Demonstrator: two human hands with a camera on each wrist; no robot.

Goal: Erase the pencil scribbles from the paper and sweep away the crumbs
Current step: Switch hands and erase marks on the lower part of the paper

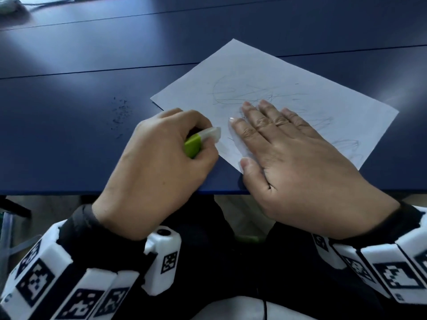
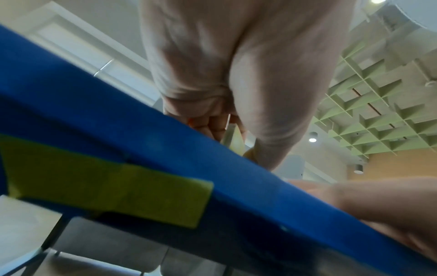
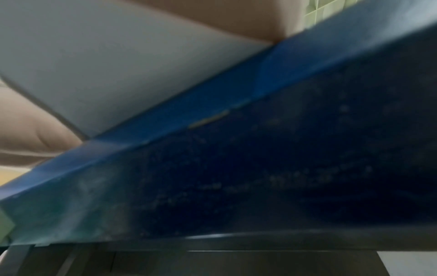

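A scatter of dark eraser crumbs (image 1: 120,116) lies on the blue table (image 1: 69,146) at the left of the scene, well apart from the sheet and not yet swept off. Just right of them, the left hand (image 1: 157,172) curls its fingers around a white eraser in a green sleeve (image 1: 202,140), pinching it so the white tip points right and slightly away, touching or all but touching the near-left edge of the paper (image 1: 261,72); the left wrist view shows the same fingers folded over the eraser above the table's front edge. The sheet lies turned on the table, its long axis running from the near left toward the far right, one corner close to the table's front edge. Farther right, the right hand (image 1: 300,162) is spread flat, palm down, fingers straight and pressing the paper's near part to hold it still. The pencil scribbles (image 1: 242,95) remain, faint grey loops lying beyond and to the right of the eraser tip, some just past the right hand's fingertips (image 1: 247,105) and more trailing toward the sheet's right corner. The eraser hand looks nearer the left end of the marks, so the next strokes would likely travel rightward and away across the sheet.
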